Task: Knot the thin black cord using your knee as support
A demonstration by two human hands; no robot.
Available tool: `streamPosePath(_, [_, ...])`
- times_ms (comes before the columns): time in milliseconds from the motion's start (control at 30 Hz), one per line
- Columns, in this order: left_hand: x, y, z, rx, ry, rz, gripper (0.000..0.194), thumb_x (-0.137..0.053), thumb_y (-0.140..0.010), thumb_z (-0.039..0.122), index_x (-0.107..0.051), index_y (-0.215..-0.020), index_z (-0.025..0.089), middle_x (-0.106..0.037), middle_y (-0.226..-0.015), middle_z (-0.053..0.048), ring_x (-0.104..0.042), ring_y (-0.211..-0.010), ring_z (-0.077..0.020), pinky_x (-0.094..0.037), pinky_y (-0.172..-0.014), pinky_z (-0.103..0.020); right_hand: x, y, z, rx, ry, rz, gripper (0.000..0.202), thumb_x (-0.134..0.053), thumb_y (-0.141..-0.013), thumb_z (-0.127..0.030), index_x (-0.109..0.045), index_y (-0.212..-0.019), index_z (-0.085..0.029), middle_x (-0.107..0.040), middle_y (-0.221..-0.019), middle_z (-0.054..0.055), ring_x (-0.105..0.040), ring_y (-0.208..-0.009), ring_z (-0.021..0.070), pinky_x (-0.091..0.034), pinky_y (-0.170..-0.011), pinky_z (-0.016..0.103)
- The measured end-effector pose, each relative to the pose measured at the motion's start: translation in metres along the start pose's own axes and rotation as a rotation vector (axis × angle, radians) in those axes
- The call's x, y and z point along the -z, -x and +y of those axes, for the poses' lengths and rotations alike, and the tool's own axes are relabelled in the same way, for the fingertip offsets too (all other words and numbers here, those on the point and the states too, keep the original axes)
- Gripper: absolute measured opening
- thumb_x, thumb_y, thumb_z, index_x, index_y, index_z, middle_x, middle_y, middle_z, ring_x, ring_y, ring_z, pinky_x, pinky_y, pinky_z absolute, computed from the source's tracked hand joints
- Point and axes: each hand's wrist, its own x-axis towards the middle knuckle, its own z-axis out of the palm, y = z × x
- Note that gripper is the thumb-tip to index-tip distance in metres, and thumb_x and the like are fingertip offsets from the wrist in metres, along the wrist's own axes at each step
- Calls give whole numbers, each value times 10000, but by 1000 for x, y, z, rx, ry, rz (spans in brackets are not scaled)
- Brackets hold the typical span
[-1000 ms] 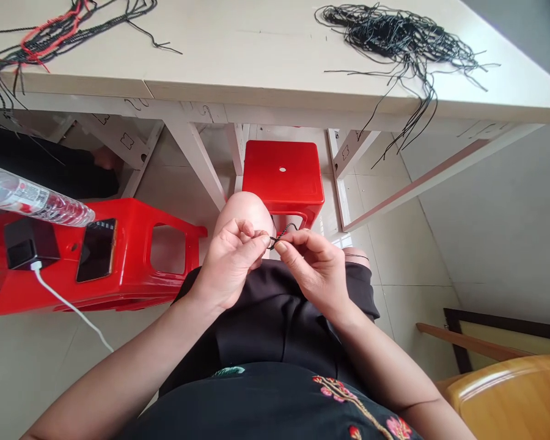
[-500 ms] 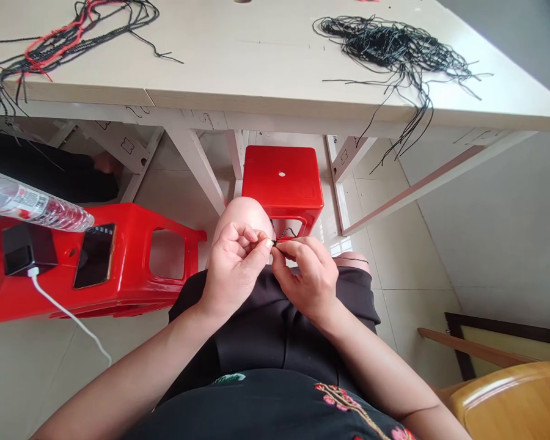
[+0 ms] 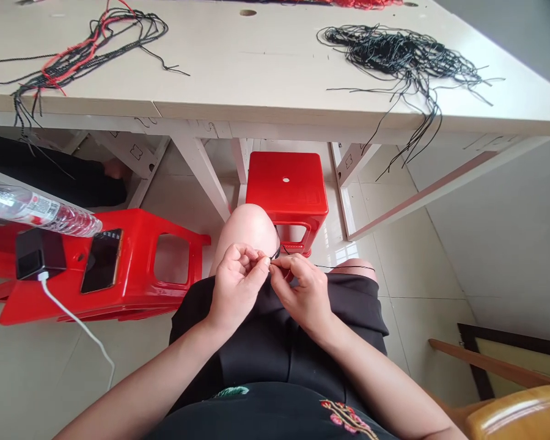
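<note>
Above my lap, my left hand (image 3: 241, 284) pinches a thin black cord (image 3: 275, 253) between thumb and forefinger. Its other fingers are curled. Close beside it, fingertips nearly touching, my right hand (image 3: 302, 290) pinches the same cord. A loop of cord rises just above the fingertips, and a thin strand runs out to the right over my knee. The exact point where the cord is gripped is hidden by the fingers.
On the pale table (image 3: 256, 79) lie a black cord tangle (image 3: 398, 55) at right and black and red cords (image 3: 82, 55) at left. A red stool (image 3: 286, 183) stands below. Another stool (image 3: 137, 269) holds a phone (image 3: 101, 261), black box (image 3: 39, 253) and plastic bottle (image 3: 41, 211).
My hands have drawn slightly closer together and sit a little lower in view. A strand of cord now stretches to the right of my right hand. The whole scene has shifted slightly down and right.
</note>
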Motion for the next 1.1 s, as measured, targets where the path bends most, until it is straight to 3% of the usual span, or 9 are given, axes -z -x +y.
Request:
streamPosePath(267, [-2,4,-4,30,59,21,233,-683,-705,172,-457,-760,192,-570,-728,46,-579,-678,-57,-489,-667,-167,-3,3,4,-214,-243,-78,112,-553,-799,-231,-592,-716,-168,-601,-651,11,-524,-558,102,-458,-546,233])
streamPosePath(500, [1,1,5,-70,32,47,213,-680,-719,164,-476,-770,195,-597,-754,32,-607,-722,-68,-509,-685,-167,-5,-3,-6,-193,-331,-48,114,-527,-828,-196,-624,-777,-167,-625,-702,26,-547,-623,117,-465,-594,247])
streamPosePath(700, [0,0,3,-185,9,25,202,-682,-722,154,-495,-787,193,-616,-762,28,-630,-730,-70,-530,-698,-170,-5,-5,-9,-307,-425,-7,117,-561,-823,-251,-617,-768,-164,-608,-723,30,-540,-653,119,-460,-624,258])
streamPosePath(900, [-1,-1,-1,-191,46,33,210,-684,-720,141,-492,-789,192,-617,-752,29,-637,-722,-67,-542,-700,-171,-7,-3,-9,-362,-551,6,117,-584,-804,-268,-575,-733,-175,-582,-699,9,-523,-634,109,-458,-622,248])
streamPosePath(1100, [-2,-2,-4,-203,69,2,203,-677,-729,120,-502,-801,192,-620,-752,37,-635,-742,-54,-534,-718,-151,-4,-2,-6,-325,-500,-2,121,-562,-823,-269,-571,-745,-178,-582,-715,15,-528,-666,117,-461,-647,257])
